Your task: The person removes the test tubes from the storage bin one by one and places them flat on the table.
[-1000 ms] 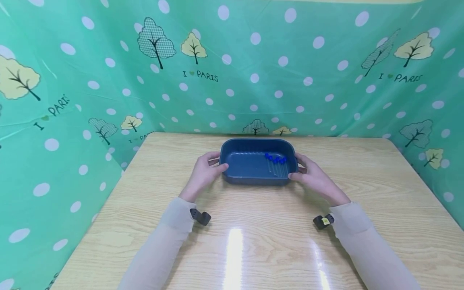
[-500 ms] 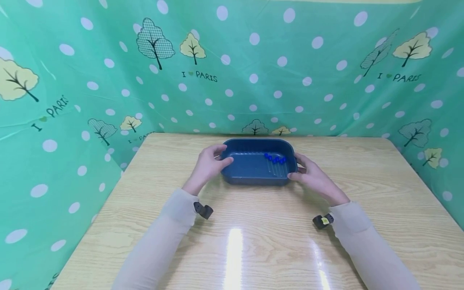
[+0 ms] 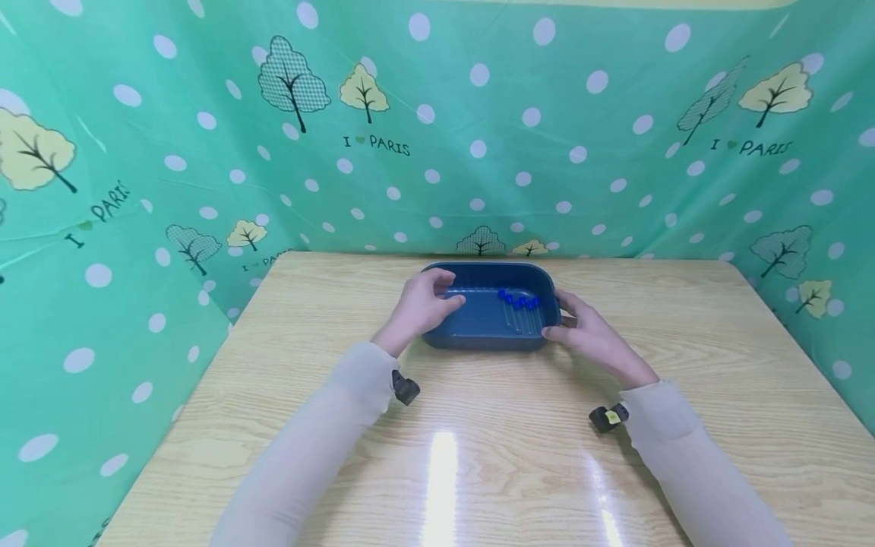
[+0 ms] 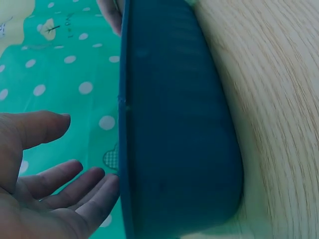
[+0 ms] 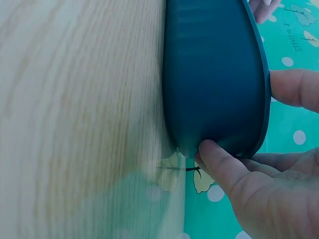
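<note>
A dark blue rectangular tub point(image 3: 472, 343) with rounded corners rests on the table. Inside its right part lie several thin clear tubes with blue caps point(image 3: 521, 302), side by side. My left hand point(image 3: 420, 304) is over the tub's left end, thumb and fingers apart with nothing between them. In the left wrist view this left hand point(image 4: 65, 189) shows loosely bent fingers above the rim. My right hand point(image 3: 591, 334) holds the tub's right end. The right wrist view shows its thumb point(image 5: 296, 88) at the rim and its fingers against the outer end wall.
The pale wooden table point(image 3: 506, 456) stretches in front of and beside the tub. A green dotted curtain point(image 3: 444, 175) hangs behind the table and along both sides. Each sleeve cuff carries a small black camera, such as the left wrist camera point(image 3: 406, 388).
My left hand has let go of the tub's left end and moved right, over the inside of the tub. The right hand and the tubes stay nearly where they were.
</note>
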{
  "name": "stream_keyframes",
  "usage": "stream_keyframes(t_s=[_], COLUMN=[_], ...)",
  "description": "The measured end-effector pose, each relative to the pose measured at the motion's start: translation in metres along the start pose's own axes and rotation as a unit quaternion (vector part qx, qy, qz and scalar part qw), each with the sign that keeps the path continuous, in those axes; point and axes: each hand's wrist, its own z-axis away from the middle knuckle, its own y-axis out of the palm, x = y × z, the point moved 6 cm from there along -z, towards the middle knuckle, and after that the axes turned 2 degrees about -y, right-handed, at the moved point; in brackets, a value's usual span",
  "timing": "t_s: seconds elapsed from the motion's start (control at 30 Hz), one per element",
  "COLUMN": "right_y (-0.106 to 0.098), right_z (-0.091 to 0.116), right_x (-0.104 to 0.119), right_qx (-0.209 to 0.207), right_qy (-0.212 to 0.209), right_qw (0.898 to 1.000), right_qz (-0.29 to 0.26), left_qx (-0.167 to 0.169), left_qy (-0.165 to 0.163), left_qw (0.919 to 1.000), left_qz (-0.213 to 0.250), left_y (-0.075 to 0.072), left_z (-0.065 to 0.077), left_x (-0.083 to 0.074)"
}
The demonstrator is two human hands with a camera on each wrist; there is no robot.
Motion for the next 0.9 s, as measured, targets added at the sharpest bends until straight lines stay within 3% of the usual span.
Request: stream_keyframes(t_s=[0.9], right_y=[-0.001], right_z=[0.000], right_x=[0.002], right_qx=[0.005], right_qy=[0.006], right_qw=[1.000], right_qz=[-0.006], left_qx=[0.051], left_qy=[-0.026], left_qw=[0.9944], left_qz=[-0.089], left_y=[0.051], left_z=[-0.042], left_x=[-0.008])
